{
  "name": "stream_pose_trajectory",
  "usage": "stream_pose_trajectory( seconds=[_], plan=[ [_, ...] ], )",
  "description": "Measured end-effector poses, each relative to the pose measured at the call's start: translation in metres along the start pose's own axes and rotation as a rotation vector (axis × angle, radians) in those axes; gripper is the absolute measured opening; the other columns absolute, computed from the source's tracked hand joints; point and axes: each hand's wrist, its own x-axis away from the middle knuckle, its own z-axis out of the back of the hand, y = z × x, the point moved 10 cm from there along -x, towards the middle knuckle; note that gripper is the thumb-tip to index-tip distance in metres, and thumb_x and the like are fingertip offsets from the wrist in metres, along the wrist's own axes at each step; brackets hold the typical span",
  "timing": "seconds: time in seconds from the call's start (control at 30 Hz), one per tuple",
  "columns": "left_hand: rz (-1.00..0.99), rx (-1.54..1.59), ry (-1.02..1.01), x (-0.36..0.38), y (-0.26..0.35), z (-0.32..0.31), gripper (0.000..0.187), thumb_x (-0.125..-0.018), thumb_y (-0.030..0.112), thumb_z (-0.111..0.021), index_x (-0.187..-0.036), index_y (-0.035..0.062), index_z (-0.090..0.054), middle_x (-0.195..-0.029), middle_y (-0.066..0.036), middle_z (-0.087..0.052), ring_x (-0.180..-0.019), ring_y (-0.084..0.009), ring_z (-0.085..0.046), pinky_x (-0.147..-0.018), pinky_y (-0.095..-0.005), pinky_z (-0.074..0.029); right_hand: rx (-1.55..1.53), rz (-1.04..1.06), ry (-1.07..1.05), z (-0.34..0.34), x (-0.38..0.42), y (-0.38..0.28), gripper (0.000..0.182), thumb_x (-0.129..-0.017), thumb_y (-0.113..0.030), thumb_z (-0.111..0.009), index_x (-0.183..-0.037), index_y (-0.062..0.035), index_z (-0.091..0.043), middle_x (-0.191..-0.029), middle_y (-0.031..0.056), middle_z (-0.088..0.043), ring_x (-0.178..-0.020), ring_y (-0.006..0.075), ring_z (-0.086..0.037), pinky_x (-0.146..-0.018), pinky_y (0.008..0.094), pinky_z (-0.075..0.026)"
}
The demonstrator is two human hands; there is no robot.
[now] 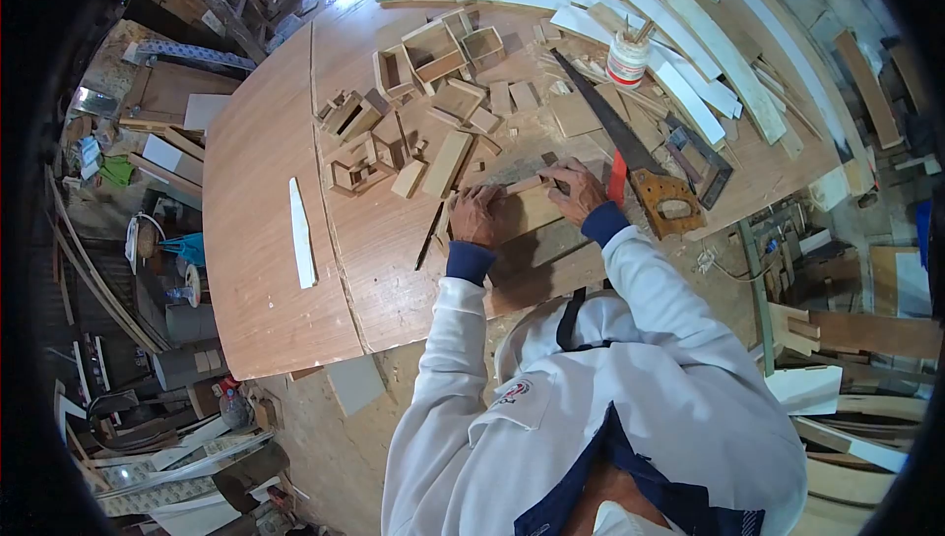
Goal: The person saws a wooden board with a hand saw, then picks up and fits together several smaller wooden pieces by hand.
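My left hand (475, 216) rests at the left end of a flat wooden board (529, 213), its fingers curled over the edge. At the board's far right corner, my right hand (576, 189) has its fingers bent and pressed down on a thin wooden strip (525, 185). The strip runs along the far edge between both hands. Whether strip and board are joined cannot be made out. Just right of my right hand lies a red flat piece (617, 178), beside a handsaw (630, 132) with a wooden handle. A dark pencil-like stick (429, 237) lies left of my left hand.
Small wooden boxes (433, 52) and loose blocks (448, 164) sit beyond my hands. A white glue jar (627, 60) holding sticks stands at the back right, near long white strips (679, 24). A metal square (704, 162) lies by the saw. A white sliver (300, 233) lies left.
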Motion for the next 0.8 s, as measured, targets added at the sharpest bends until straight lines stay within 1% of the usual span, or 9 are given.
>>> stream_pose_trajectory(
  seconds=[0.07, 0.13, 0.2, 0.23, 0.3, 0.43, 0.5, 0.6, 0.8],
  plan=[
    [0.004, -0.026, 0.013, 0.000, -0.001, -0.001, 0.019, -0.081, 0.024, -0.064, -0.099, 0.0183, -0.068, -0.103, -0.005, -0.067, -0.106, -0.0277, -0.058, -0.093, -0.0463, -0.039, -0.014, -0.043, -0.017, -0.002, 0.004, 0.002, 0.032, -0.076, -0.009, -0.066, -0.108, -0.0085, -0.068, -0.106, 0.0148, -0.060, -0.103, 0.0326, -0.057, -0.091, 0.0387, -0.047],
    [0.011, -0.054, 0.022, 0.000, 0.003, 0.004, 0.021, -0.080, 0.023, -0.065, -0.100, 0.0167, -0.068, -0.103, -0.006, -0.067, -0.105, -0.0284, -0.058, -0.092, -0.0452, -0.041, -0.040, -0.019, 0.000, -0.002, 0.002, 0.003, 0.033, -0.075, -0.008, -0.066, -0.109, -0.0085, -0.067, -0.107, 0.0154, -0.060, -0.102, 0.0327, -0.057, -0.091, 0.0386, -0.047],
    [-0.081, 0.074, 0.071, 0.001, 0.015, 0.017, 0.026, -0.078, 0.016, -0.067, -0.101, 0.0046, -0.065, -0.102, -0.016, -0.067, -0.096, -0.0357, -0.061, -0.088, -0.0447, -0.047, -0.021, -0.010, 0.003, -0.003, 0.000, 0.003, 0.033, -0.076, -0.009, -0.066, -0.109, -0.0086, -0.067, -0.107, 0.0157, -0.059, -0.102, 0.0329, -0.057, -0.091, 0.0387, -0.047],
    [-0.075, 0.073, 0.067, 0.003, 0.016, 0.019, 0.026, -0.078, 0.016, -0.067, -0.101, 0.0046, -0.065, -0.102, -0.016, -0.067, -0.096, -0.0357, -0.061, -0.088, -0.0447, -0.047, 0.003, 0.002, 0.011, -0.002, 0.000, 0.002, 0.033, -0.076, -0.009, -0.066, -0.109, -0.0088, -0.067, -0.108, 0.0159, -0.059, -0.102, 0.0332, -0.057, -0.091, 0.0388, -0.047],
    [0.067, 0.369, 0.139, 0.008, 0.002, 0.029, 0.031, -0.074, 0.013, -0.070, -0.104, 0.0051, -0.064, -0.102, -0.014, -0.066, -0.099, -0.0344, -0.059, -0.089, -0.0439, -0.044, 0.026, 0.013, 0.020, -0.001, 0.001, 0.000, 0.033, -0.076, -0.009, -0.066, -0.110, -0.0094, -0.067, -0.109, 0.0160, -0.059, -0.103, 0.0333, -0.057, -0.091, 0.0389, -0.047],
    [0.034, 0.322, 0.088, 0.013, -0.002, 0.034, 0.030, -0.078, 0.012, -0.067, -0.106, 0.0018, -0.064, -0.104, -0.017, -0.066, -0.098, -0.0361, -0.061, -0.090, -0.0420, -0.046, 0.055, 0.015, 0.008, -0.001, -0.002, -0.002, 0.033, -0.077, -0.010, -0.066, -0.111, -0.0120, -0.067, -0.109, 0.0159, -0.059, -0.103, 0.0336, -0.056, -0.092, 0.0393, -0.047],
    [-0.086, 0.220, 0.114, 0.012, 0.003, 0.035, 0.028, -0.077, 0.013, -0.069, -0.103, 0.0010, -0.066, -0.104, -0.017, -0.067, -0.098, -0.0363, -0.060, -0.089, -0.0407, -0.046, 0.050, 0.020, 0.000, -0.004, -0.003, -0.001, 0.033, -0.078, -0.011, -0.066, -0.111, -0.0129, -0.067, -0.109, 0.0156, -0.059, -0.102, 0.0334, -0.057, -0.091, 0.0393, -0.047],
    [-0.031, 0.209, 0.098, 0.013, -0.002, 0.030, 0.027, -0.077, 0.015, -0.070, -0.100, 0.0015, -0.068, -0.102, -0.016, -0.067, -0.097, -0.0360, -0.060, -0.088, -0.0401, -0.046, 0.049, 0.021, -0.005, -0.006, -0.003, 0.000, 0.031, -0.079, -0.012, -0.066, -0.110, -0.0139, -0.068, -0.108, 0.0151, -0.059, -0.102, 0.0332, -0.057, -0.090, 0.0393, -0.048],
    [-0.001, 0.246, 0.092, 0.011, -0.001, 0.033, 0.027, -0.077, 0.017, -0.071, -0.100, 0.0035, -0.069, -0.100, -0.015, -0.068, -0.094, -0.0341, -0.059, -0.087, -0.0392, -0.046, 0.041, 0.035, 0.023, -0.006, -0.004, 0.001, 0.027, -0.080, -0.014, -0.066, -0.107, -0.0136, -0.069, -0.107, 0.0146, -0.059, -0.099, 0.0325, -0.059, -0.088, 0.0387, -0.049]
  ],
)
